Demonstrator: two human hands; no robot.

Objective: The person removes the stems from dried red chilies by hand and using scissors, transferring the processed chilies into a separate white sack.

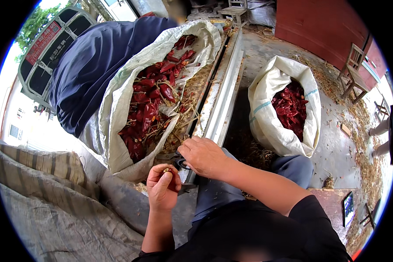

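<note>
My left hand is closed around a dried red chili pepper, with its pale stem end showing above the thumb. Just to the right, my right hand grips a pair of scissors by dark loop handles. The blades point left, and fingers partly hide the tool. Beyond both hands, a white woven sack lies on its side with its mouth spread wide. Dried red chili peppers and loose stems spill inside it. A second white woven sack stands upright at the right, holding red chili pieces.
Dark blue cloth drapes over the lying sack. A pale metal rail runs along the work surface's right side. Grey-brown sheeting hangs at lower left. At right are a wooden chair, a phone and scattered straw.
</note>
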